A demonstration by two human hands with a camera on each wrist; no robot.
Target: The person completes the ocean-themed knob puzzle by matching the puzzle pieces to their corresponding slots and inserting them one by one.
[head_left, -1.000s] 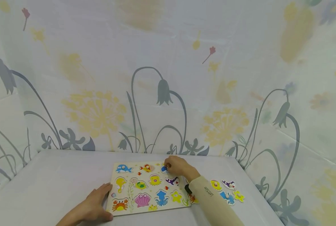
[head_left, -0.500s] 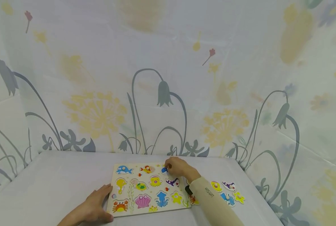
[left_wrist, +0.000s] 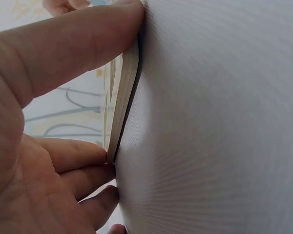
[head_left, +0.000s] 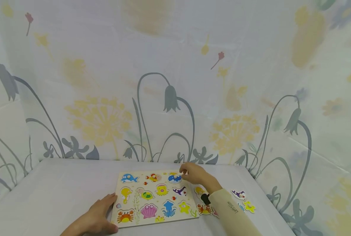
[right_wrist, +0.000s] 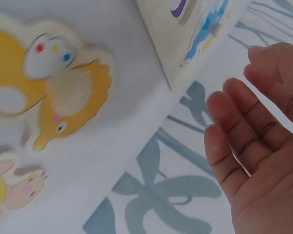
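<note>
A wooden sea-animal puzzle board (head_left: 150, 198) lies on the white table. My left hand (head_left: 95, 213) touches its left side, with the thumb (left_wrist: 88, 36) at the near corner and the fingers (left_wrist: 80, 153) against the edge (left_wrist: 122, 92). Just right of the board's far right corner, my right hand (head_left: 196, 173) hovers with bent, relaxed fingers (right_wrist: 246, 112) and nothing between them. Beside those fingertips, a blue whale piece (head_left: 174, 178) with a knob sits in its recess. A blue dolphin piece (head_left: 129, 178) and a red-yellow fish piece (head_left: 153, 177) also sit in the far row.
Loose pieces lie right of the board: a seahorse (head_left: 199, 190), a crab (head_left: 204, 209), a purple shark (head_left: 238, 194) and a yellow starfish (head_left: 249, 206). The right sleeve (head_left: 233, 211) hides others partly. A flower-printed curtain (head_left: 152, 114) stands behind the table.
My right hand has let go of the blue whale piece and moved right, uncovering it. Its sleeve now covers the loose octopus and uncovers more of the seahorse and crab. My left hand stays put.
</note>
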